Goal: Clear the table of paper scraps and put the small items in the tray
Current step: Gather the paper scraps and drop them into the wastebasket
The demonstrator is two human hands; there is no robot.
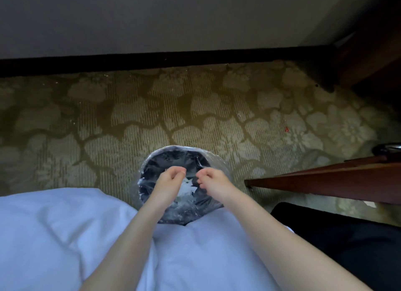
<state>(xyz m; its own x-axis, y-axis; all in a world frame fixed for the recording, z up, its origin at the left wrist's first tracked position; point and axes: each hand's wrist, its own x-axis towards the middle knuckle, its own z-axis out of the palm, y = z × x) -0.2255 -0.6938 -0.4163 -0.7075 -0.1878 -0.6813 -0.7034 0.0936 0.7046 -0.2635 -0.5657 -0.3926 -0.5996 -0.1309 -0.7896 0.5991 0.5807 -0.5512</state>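
- Carpet (130, 121): olive-tan and ribbed, with big pale flower shapes edged by dark vein lines. Pale crumbs lie scattered along the far edge.
- Red speck (286, 129): lies on the carpet, right of middle.
- Baseboard (152, 61): dark strip where the carpet meets the wall.
- Wall (152, 15): plain grey, in shade.
- Cabinet (368, 58): dark brown wood in the far right corner.
- White cloth (54, 236): creased, fills the near left and middle.
- Black cloth (347, 236): near right, just beside the white cloth.
- Shiny knob (386, 148): at the right edge, cut off, kind unclear.
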